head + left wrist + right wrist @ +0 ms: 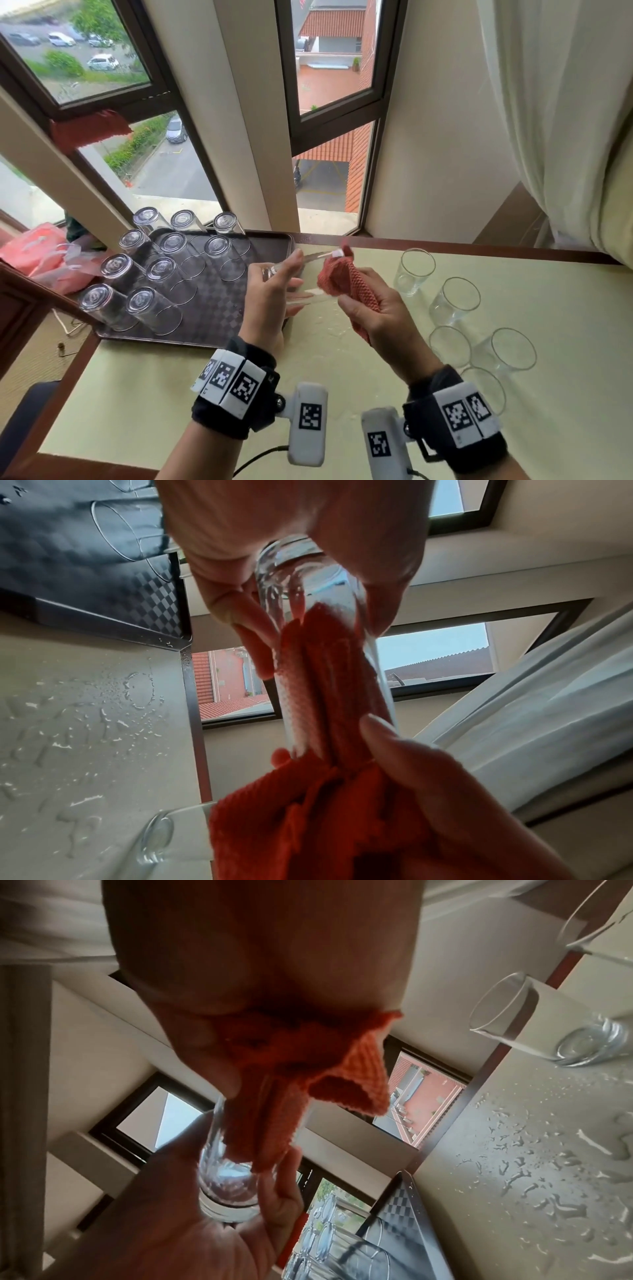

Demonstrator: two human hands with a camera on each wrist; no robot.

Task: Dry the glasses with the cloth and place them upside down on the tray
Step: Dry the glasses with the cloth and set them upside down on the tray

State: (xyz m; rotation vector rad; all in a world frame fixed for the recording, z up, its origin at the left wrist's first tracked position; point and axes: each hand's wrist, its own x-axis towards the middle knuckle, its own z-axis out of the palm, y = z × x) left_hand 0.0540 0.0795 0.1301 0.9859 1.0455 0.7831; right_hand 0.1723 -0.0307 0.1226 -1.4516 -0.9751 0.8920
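Note:
My left hand grips a clear glass by its base, on its side above the tray's right edge; the same glass fills both wrist views. My right hand clutches the red cloth and has pushed part of that cloth into the glass mouth. Several glasses stand upside down on the dark checkered tray. Several upright glasses wait on the table to the right.
Water drops lie on the pale table between tray and upright glasses. Windows rise behind the table, a white curtain hangs at right, and a pink plastic bag lies left of the tray.

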